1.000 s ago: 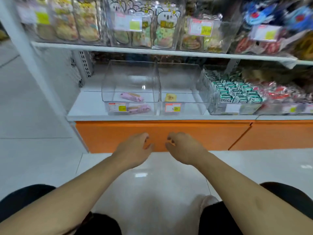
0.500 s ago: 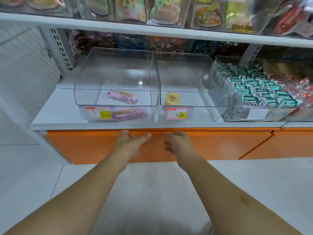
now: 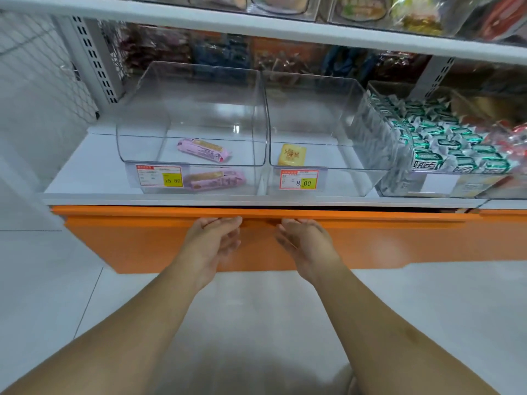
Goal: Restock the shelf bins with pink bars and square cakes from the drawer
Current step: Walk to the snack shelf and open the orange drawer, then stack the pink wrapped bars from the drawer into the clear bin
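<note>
A white shelf (image 3: 85, 172) held three clear bins side by side along its front edge. The left bin (image 3: 194, 115) had two pink bars (image 3: 204, 149) in it. The middle bin (image 3: 313, 124) had one yellow square cake (image 3: 291, 154) (near its front left corner). The right bin (image 3: 399, 155) was full of green and white packets (image 3: 445, 149). The shelf's left end was bare.

Two bars (image 3: 204, 149) lie in the left bin (image 3: 148, 132), one cake (image 3: 291, 155) in the bin (image 3: 342, 109) beside it on the right. Both bins stand at the shelf's (image 3: 85, 166) front edge, above the drawer (image 3: 399, 240).
</note>
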A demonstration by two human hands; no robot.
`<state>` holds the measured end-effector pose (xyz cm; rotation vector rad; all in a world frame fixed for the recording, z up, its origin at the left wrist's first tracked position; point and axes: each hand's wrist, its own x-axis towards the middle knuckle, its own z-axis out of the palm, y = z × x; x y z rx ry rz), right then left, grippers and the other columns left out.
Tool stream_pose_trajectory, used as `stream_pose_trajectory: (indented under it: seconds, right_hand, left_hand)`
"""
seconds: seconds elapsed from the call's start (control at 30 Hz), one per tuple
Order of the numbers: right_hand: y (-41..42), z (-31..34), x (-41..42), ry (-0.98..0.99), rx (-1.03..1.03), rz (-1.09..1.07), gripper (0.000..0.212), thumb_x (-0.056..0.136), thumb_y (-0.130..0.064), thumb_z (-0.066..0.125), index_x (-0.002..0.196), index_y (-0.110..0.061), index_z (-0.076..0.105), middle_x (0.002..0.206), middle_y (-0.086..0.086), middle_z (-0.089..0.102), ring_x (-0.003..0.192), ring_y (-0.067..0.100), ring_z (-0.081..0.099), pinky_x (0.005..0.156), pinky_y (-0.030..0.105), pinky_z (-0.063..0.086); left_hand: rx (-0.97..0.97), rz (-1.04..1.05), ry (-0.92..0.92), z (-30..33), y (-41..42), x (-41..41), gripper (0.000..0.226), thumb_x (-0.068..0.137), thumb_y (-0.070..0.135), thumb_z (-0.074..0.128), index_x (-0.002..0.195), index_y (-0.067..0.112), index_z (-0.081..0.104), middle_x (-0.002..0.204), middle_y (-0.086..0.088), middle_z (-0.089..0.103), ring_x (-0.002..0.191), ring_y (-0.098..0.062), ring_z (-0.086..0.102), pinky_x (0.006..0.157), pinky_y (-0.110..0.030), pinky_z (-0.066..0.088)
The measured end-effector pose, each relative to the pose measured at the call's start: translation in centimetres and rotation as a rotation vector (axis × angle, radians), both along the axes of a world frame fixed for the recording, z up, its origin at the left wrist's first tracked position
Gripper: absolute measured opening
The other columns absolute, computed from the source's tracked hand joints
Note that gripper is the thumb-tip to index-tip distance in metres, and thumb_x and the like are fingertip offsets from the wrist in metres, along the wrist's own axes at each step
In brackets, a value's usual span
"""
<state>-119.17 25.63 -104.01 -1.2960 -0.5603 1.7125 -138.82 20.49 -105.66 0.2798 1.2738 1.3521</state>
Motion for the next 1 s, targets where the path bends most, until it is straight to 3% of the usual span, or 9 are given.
stream_pose_trajectory:
  seconds: [0.13, 0.23, 0.33, 0.43, 0.53, 0.63, 0.73, 0.83, 1.0]
  right_hand:
    - [-3.3, 0.5, 1.5, -0.072, -0.044, 0.066, 0.035, 0.086, 0.008, 0.076, 0.117, -0.001, 0.063, 0.104, 0.013, 0.076, 0.094, 0.026, 0.077, 0.079, 0.039, 0.064]
    - [-6.2, 1.4, 3.0, -0.108, -0.096, 0.113, 0.033, 0.087, 0.010, 0.073, 0.115, -0.003, 0.062, 0.096, 0.011, 0.079, 0.091, 0.028, 0.078, 0.077, 0.043, 0.064]
    - [-8.6, 3.1, 4.2, -0.429, -0.075, 0.373, 0.026, 0.086, -0.001, 0.073, 0.111, -0.002, 0.069, 0.095, 0.013, 0.080, 0.084, 0.028, 0.079, 0.069, 0.036, 0.062]
    - [-9.8, 4.3, 4.9, -0.876, 0.271, 0.462, 0.017, 0.085, -0.009, 0.072, 0.100, -0.018, 0.071, 0.083, 0.007, 0.077, 0.071, 0.020, 0.070, 0.056, 0.022, 0.049]
    - [-11.0, 4.4, 5.7, -1.235, 0.551, 0.608, 0.032, 0.085, -0.030, 0.077, 0.116, -0.028, 0.070, 0.105, -0.003, 0.073, 0.100, 0.017, 0.065, 0.082, 0.024, 0.048]
    - [-12.8, 3.8, 6.2, -1.450, 0.551, 0.780, 0.043, 0.086, -0.056, 0.070, 0.125, -0.039, 0.069, 0.119, -0.010, 0.072, 0.121, 0.017, 0.060, 0.107, 0.037, 0.039]
    - [-13.7, 4.1, 6.2, -1.519, 0.521, 0.800, 0.038, 0.089, -0.063, 0.061, 0.117, -0.040, 0.070, 0.107, -0.009, 0.073, 0.114, 0.018, 0.063, 0.105, 0.038, 0.032]
    - [-14.2, 4.6, 6.3, -1.481, 0.442, 0.851, 0.035, 0.087, -0.067, 0.063, 0.106, -0.038, 0.072, 0.107, -0.007, 0.072, 0.101, 0.021, 0.066, 0.094, 0.036, 0.049]
    - [-13.9, 5.4, 6.2, -1.444, 0.372, 0.980, 0.040, 0.085, -0.068, 0.068, 0.089, -0.028, 0.074, 0.097, -0.001, 0.073, 0.087, 0.020, 0.066, 0.074, 0.034, 0.056]
  left_hand:
    - [-0.058, -0.065, 0.027, 1.1, -4.2, 0.2, 0.073, 0.072, 0.015, 0.093, 0.135, -0.001, 0.059, 0.101, -0.011, 0.074, 0.083, -0.022, 0.073, 0.069, -0.033, 0.060]
    - [-0.125, -0.170, 0.068, 2.2, -7.7, 0.7, 0.060, 0.076, 0.014, 0.090, 0.127, 0.002, 0.063, 0.100, -0.013, 0.075, 0.077, -0.022, 0.072, 0.062, -0.031, 0.059]
    - [-0.186, -0.360, 0.345, 3.9, -10.4, 2.3, 0.034, 0.080, 0.014, 0.088, 0.108, 0.007, 0.071, 0.097, -0.013, 0.079, 0.077, -0.019, 0.072, 0.072, -0.031, 0.058]
    - [-0.010, -0.385, 0.700, 5.7, -11.5, 3.5, 0.026, 0.083, 0.012, 0.084, 0.105, 0.016, 0.070, 0.087, 0.003, 0.076, 0.073, -0.006, 0.067, 0.068, -0.016, 0.051]
    - [0.142, -0.514, 1.180, 6.2, -12.4, 3.1, 0.040, 0.083, 0.035, 0.083, 0.119, 0.032, 0.066, 0.111, 0.017, 0.066, 0.097, -0.003, 0.062, 0.087, -0.021, 0.047]
    - [0.023, -0.764, 1.506, 5.5, -14.1, 2.3, 0.066, 0.084, 0.069, 0.067, 0.142, 0.038, 0.056, 0.137, 0.010, 0.062, 0.128, -0.015, 0.055, 0.109, -0.032, 0.041]
    - [-0.031, -0.825, 1.571, 5.3, -15.0, 2.5, 0.060, 0.086, 0.077, 0.056, 0.133, 0.041, 0.061, 0.131, 0.010, 0.068, 0.124, -0.018, 0.061, 0.105, -0.037, 0.047]
    - [-0.036, -0.826, 1.558, 5.7, -15.5, 2.8, 0.046, 0.085, 0.076, 0.059, 0.114, 0.041, 0.068, 0.109, 0.012, 0.072, 0.108, -0.017, 0.065, 0.088, -0.035, 0.053]
    - [-0.059, -0.883, 1.488, 5.2, -15.7, 3.1, 0.062, 0.071, 0.092, 0.054, 0.101, 0.041, 0.072, 0.101, 0.014, 0.071, 0.096, -0.014, 0.065, 0.082, -0.033, 0.056]
